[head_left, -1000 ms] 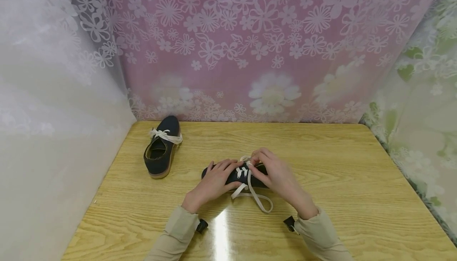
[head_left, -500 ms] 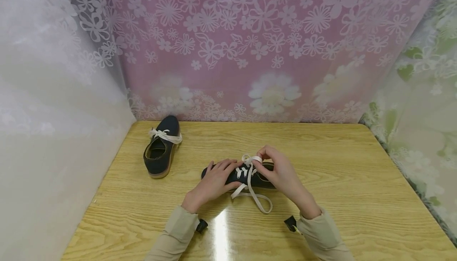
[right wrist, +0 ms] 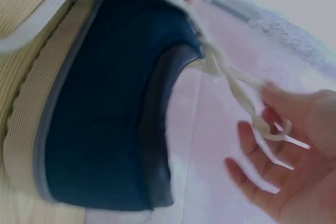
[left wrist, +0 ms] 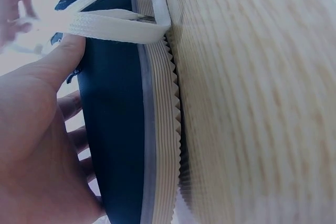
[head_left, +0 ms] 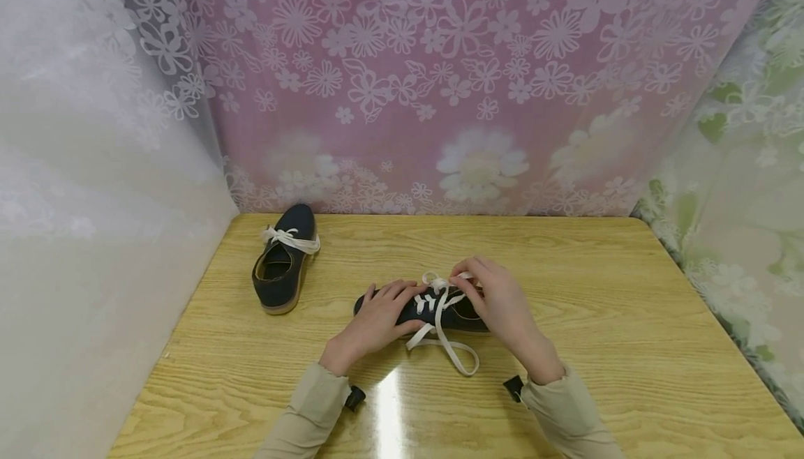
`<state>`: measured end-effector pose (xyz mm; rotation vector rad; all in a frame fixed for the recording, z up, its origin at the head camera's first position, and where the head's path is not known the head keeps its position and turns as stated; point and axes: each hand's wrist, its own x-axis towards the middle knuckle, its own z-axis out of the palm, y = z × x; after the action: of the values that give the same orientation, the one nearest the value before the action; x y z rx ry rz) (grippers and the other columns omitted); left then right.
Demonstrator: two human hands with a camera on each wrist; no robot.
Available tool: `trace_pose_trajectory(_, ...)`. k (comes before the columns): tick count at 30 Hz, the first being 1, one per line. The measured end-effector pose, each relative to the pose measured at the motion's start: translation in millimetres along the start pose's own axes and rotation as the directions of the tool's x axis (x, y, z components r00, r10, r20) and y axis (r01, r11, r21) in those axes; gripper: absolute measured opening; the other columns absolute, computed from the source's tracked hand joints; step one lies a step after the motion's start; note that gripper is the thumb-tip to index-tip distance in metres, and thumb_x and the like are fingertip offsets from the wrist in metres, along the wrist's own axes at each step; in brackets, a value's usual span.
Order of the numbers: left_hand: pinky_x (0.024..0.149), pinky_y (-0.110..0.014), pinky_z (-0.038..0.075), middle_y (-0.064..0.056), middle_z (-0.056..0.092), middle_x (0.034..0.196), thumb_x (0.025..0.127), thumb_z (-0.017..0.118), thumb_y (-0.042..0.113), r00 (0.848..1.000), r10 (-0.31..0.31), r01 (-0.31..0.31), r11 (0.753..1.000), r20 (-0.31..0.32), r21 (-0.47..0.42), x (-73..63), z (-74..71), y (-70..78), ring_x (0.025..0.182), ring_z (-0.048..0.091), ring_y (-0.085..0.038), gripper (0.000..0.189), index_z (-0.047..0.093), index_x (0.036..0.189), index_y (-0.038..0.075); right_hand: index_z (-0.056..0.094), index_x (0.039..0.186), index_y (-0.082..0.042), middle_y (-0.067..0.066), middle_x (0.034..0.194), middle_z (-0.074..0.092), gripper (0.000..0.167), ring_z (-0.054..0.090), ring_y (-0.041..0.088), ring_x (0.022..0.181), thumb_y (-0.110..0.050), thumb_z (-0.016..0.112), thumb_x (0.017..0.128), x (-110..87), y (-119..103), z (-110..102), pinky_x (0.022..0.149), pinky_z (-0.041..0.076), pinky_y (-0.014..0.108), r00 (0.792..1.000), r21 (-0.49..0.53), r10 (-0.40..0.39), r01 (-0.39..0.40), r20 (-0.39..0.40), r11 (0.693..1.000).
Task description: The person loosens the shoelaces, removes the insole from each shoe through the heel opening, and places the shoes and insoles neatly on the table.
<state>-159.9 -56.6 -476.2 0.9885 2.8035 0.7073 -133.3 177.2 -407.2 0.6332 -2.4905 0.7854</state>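
A dark navy shoe (head_left: pixel 463 324) with white laces lies across the table, toe to the left. My left hand (head_left: pixel 378 318) grips its front part, thumb on the near side and fingers over the far side. With thumb and forefinger, my right hand (head_left: pixel 499 303) pinches a white shoelace (right wrist: pixel 239 95) above the shoe's opening. That lace looks twisted and stretched from the knot in the right wrist view. A small loop stands at the far side of the knot (head_left: pixel 437 283). Another length of lace (head_left: pixel 453 354) hangs over the near side and curls on the table.
A second navy shoe (head_left: pixel 276 294), its white laces tied, stands at the back left of the wooden table (head_left: pixel 628 319). Floral curtains surround the table, a pink curtain (head_left: pixel 402 96) behind it. Black wrist devices (head_left: pixel 354 397) are at both sleeves.
My right hand has drawn back to the right from the knot, pulling the lace toward the heel and uncovering more of the opening. The left hand has stayed in place.
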Motion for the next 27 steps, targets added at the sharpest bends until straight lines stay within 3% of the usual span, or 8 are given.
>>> trace_pose_trajectory(3, 0.116, -0.069, 0.022, -0.005, 0.042, 0.157, 0.100, 0.059, 0.048, 1.000, 0.000, 0.000, 1.000, -0.002, -0.002, 0.1, 0.4, -0.1, 0.146, 0.036, -0.030, 0.063, 0.041, 0.156, 0.024, 0.065, 0.101, -0.006, 0.002, 0.092, 0.068, 0.008, 0.067, 0.016, 0.081, -0.001, 0.066, 0.096, 1.1, -4.1, -3.7, 0.069, 0.054, 0.023, 0.994, 0.186, -0.015, 0.035, -0.109, 0.982)
trace_pose_trajectory(6, 0.116, -0.069, 0.021, -0.004, 0.041, 0.157, 0.100, 0.059, 0.048, 1.000, 0.000, 0.000, 1.000, -0.005, -0.002, 0.7, 0.6, -0.2, 0.147, 0.036, -0.030, 0.064, 0.041, 0.156, 0.024, 0.061, 0.102, 0.001, 0.006, 0.089, 0.066, 0.012, 0.067, 0.017, 0.080, 0.011, 0.059, 0.096, 3.1, -8.2, -7.2, 0.076, 0.053, 0.019, 0.982, 0.381, -0.030, 0.100, -0.186, 0.919)
trace_pose_trajectory(8, 0.116, -0.068, 0.021, -0.004, 0.041, 0.157, 0.100, 0.059, 0.048, 1.000, -0.001, 0.001, 1.000, -0.005, -0.001, 1.0, 0.8, -0.3, 0.147, 0.036, -0.030, 0.064, 0.040, 0.157, 0.025, 0.059, 0.101, 0.004, 0.008, 0.086, 0.063, 0.012, 0.065, 0.020, 0.076, 0.015, 0.056, 0.096, 3.8, -10.7, -10.3, 0.076, 0.053, 0.021, 0.985, 0.457, -0.024, 0.101, -0.172, 0.884)
trace_pose_trajectory(10, 0.116, -0.068, 0.021, -0.004, 0.041, 0.157, 0.100, 0.059, 0.048, 1.000, -0.003, 0.003, 1.000, -0.004, -0.002, 1.2, 1.0, -0.5, 0.147, 0.036, -0.030, 0.064, 0.040, 0.157, 0.025, 0.060, 0.102, 0.001, 0.008, 0.081, 0.062, 0.013, 0.062, 0.019, 0.069, 0.013, 0.054, 0.098, 2.7, -10.3, -10.9, 0.065, 0.053, 0.025, 0.992, 0.493, 0.009, 0.055, -0.128, 0.868)
trace_pose_trajectory(13, 0.116, -0.068, 0.021, -0.004, 0.041, 0.157, 0.100, 0.059, 0.048, 1.000, -0.003, 0.003, 1.000, -0.003, -0.006, 1.1, 1.7, -0.9, 0.147, 0.035, -0.030, 0.064, 0.040, 0.157, 0.025, 0.064, 0.105, -0.006, -0.001, 0.066, 0.058, 0.011, 0.054, 0.015, 0.055, -0.001, 0.054, 0.104, 0.6, -8.2, -10.8, 0.051, 0.047, 0.028, 0.997, 0.440, 0.074, -0.058, -0.019, 0.896)
trace_pose_trajectory(16, 0.116, -0.069, 0.021, -0.003, 0.041, 0.157, 0.100, 0.059, 0.048, 1.000, -0.001, 0.001, 1.000, -0.005, -0.007, 1.0, 2.2, -1.4, 0.147, 0.036, -0.030, 0.064, 0.040, 0.157, 0.025, 0.067, 0.108, -0.014, -0.011, 0.053, 0.052, 0.010, 0.046, 0.003, 0.045, -0.012, 0.058, 0.105, -0.2, -4.5, -7.2, 0.044, 0.041, 0.025, 0.995, 0.284, 0.087, -0.095, 0.038, 0.954)
trace_pose_trajectory(20, 0.116, -0.069, 0.022, -0.003, 0.040, 0.158, 0.100, 0.059, 0.048, 1.000, 0.004, -0.004, 1.000, -0.005, -0.002, 0.7, 2.3, -1.8, 0.147, 0.036, -0.030, 0.064, 0.040, 0.157, 0.025, 0.070, 0.105, -0.014, -0.015, 0.056, 0.052, 0.007, 0.042, -0.003, 0.046, -0.015, 0.068, 0.099, 0.6, -0.4, -0.2, 0.045, 0.037, 0.021, 0.999, 0.042, -0.012, 0.011, 0.047, 0.999)
trace_pose_trajectory(27, 0.115, -0.070, 0.022, -0.004, 0.040, 0.158, 0.100, 0.059, 0.047, 1.000, 0.020, -0.020, 1.000, -0.013, -0.003, 0.7, 2.0, -2.1, 0.146, 0.037, -0.031, 0.064, 0.040, 0.157, 0.024, 0.068, 0.086, -0.018, -0.006, 0.073, 0.058, 0.020, 0.051, 0.006, 0.060, -0.028, 0.085, 0.084, -4.6, 0.4, 17.2, 0.054, 0.045, 0.023, 0.982, -0.151, -0.171, 0.182, 0.084, 0.972)
